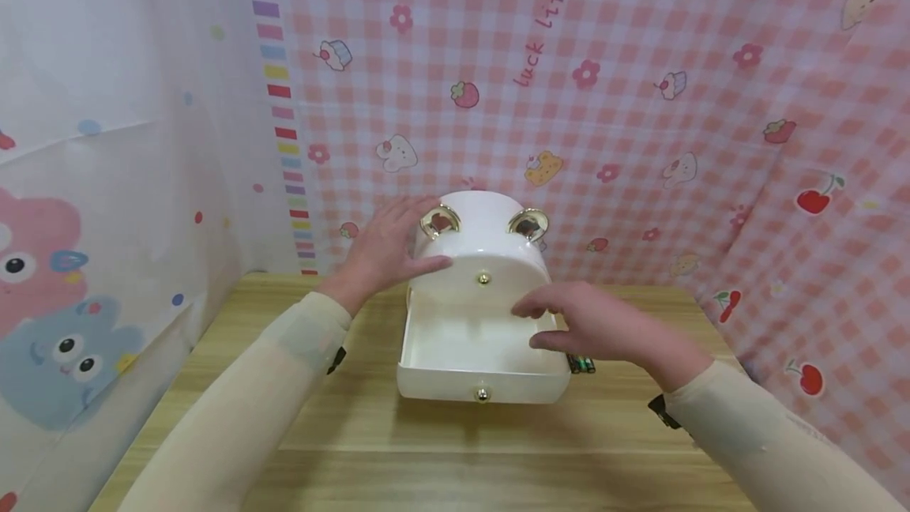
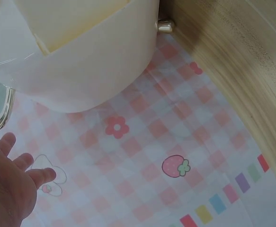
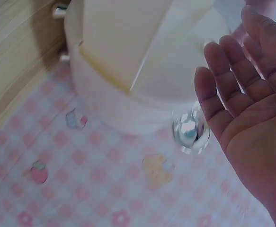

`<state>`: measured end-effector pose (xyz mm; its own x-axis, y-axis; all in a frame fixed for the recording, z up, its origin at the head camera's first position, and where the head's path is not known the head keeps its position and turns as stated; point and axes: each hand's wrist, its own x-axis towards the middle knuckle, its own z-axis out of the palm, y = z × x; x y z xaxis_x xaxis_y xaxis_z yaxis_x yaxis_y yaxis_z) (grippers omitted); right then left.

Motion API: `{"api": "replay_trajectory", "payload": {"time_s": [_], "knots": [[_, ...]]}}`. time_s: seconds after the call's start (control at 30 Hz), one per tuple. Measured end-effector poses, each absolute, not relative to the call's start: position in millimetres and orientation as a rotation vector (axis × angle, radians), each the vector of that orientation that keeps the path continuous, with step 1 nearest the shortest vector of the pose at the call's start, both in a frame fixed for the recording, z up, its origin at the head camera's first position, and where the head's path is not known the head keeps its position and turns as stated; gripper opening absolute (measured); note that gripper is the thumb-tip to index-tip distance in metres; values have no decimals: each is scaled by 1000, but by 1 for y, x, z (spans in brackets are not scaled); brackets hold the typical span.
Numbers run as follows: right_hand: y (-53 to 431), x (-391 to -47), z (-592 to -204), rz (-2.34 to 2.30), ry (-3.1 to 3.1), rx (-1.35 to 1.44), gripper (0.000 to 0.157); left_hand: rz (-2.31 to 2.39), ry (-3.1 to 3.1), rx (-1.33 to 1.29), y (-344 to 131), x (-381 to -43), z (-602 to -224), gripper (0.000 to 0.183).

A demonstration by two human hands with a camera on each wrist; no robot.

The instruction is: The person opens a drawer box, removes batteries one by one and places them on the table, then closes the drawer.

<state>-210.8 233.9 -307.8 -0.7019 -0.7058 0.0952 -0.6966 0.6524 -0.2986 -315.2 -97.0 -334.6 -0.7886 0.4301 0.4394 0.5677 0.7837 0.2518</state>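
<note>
A pink checked cloth [image 1: 611,141] hangs behind the wooden desk [image 1: 341,433]. On the desk, near the middle of its back edge, stands a shiny white box [image 1: 483,229] with a round top. Its bottom drawer [image 1: 441,385] sticks out toward the desk's front edge. The left hand [image 1: 387,245] is at the box's top left side, with the thumb spread away from the fingers and the fingertips a little apart; I cannot tell if it touches the box. The right hand [image 1: 596,324] hangs over the drawer's right side, its fingers softly bent, the thumb apart from them. Two gold ears [image 1: 528,225] sit on the box. Green batteries [image 1: 583,365] lie on the desk just beside the drawer's right side. Little gold knobs [image 1: 483,395] are on the box and drawer.
</note>
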Motion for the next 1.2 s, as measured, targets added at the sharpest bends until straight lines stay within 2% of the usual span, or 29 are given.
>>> {"api": "replay_trajectory", "payload": {"time_s": [0.57, 1.03, 1.2], "knots": [[179, -237, -342, -310, 2575, -1435, 30, -576, -2611, -747, -97, -313, -334, 97], [156, -248, -364, -314, 2411, -1404, 22, -550, -2629, -739, -97, -312, -334, 97], [149, -252, -366, -311, 2381, -1405, 26, -558, -2624, -737, -98, -312, -334, 97]]}}
